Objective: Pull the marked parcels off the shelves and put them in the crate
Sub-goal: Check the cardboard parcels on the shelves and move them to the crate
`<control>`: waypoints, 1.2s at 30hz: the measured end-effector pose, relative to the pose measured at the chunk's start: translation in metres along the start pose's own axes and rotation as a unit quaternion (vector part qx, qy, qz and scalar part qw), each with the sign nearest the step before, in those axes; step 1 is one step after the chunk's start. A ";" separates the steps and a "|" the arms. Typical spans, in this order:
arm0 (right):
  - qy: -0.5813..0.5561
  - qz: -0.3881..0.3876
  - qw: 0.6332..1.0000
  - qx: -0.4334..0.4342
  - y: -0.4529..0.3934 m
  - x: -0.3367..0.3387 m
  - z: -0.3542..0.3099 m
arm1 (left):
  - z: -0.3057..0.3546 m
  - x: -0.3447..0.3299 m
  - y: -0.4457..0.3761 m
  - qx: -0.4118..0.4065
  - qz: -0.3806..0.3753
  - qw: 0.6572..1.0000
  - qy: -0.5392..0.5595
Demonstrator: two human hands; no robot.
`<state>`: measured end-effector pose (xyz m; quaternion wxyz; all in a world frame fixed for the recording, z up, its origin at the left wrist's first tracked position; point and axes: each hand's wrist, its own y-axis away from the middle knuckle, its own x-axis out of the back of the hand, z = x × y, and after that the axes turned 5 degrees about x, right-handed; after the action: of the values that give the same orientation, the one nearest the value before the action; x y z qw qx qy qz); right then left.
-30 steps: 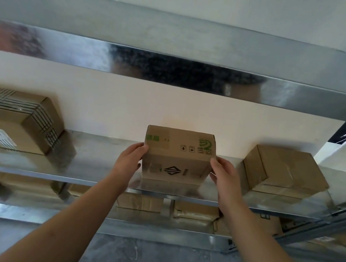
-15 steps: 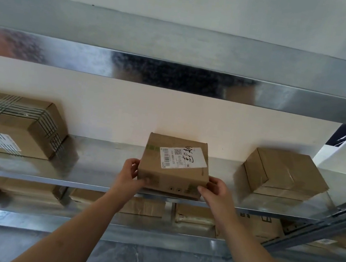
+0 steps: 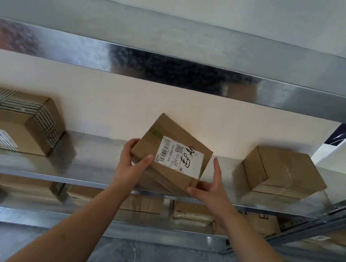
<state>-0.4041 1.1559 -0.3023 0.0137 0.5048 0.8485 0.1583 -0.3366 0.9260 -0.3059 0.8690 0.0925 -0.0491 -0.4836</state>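
Note:
A small brown cardboard parcel (image 3: 171, 152) with a white shipping label and black handwriting on it is tilted and turned in front of the metal shelf (image 3: 95, 156). My left hand (image 3: 132, 165) grips its left corner, thumb over the front face. My right hand (image 3: 210, 188) holds its lower right corner from below, index finger pointing up beside the right edge. No crate is in view.
A taped box (image 3: 14, 120) sits at the shelf's left and a plain box (image 3: 282, 172) at its right. More parcels (image 3: 143, 203) lie on the lower shelf. A metal shelf lip (image 3: 175, 70) overhangs above. Grey floor lies below.
The parcel has gone from standing upright on the shelf to being tipped, label up, then rotated and lifted toward me. Both hands shifted from its sides to its lower corners.

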 end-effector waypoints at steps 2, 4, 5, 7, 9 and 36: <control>0.002 -0.031 0.999 0.028 -0.003 -0.008 0.000 | 0.014 -0.003 -0.004 -0.062 -0.003 0.998 -0.002; -0.034 -0.065 0.995 0.067 -0.006 -0.020 0.003 | 0.031 -0.008 -0.008 -0.109 -0.021 0.994 -0.011; -0.049 -0.068 0.993 0.083 -0.009 -0.026 0.007 | 0.039 -0.010 -0.011 -0.130 -0.031 0.991 -0.025; -0.057 -0.040 0.995 0.074 -0.009 -0.034 0.012 | 0.050 -0.012 -0.018 -0.158 -0.050 0.985 -0.047; 0.018 0.012 0.999 0.029 -0.006 -0.037 0.008 | 0.056 -0.009 -0.024 -0.148 -0.067 0.986 -0.042; -0.155 0.060 0.986 0.017 -0.033 -0.083 -0.010 | -0.006 0.040 -0.014 0.108 -0.162 0.980 0.049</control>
<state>-0.3933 1.0677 -0.3131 0.1267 0.5735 0.8068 0.0640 -0.3262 0.8856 -0.3150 0.7656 0.2162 -0.0429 -0.6044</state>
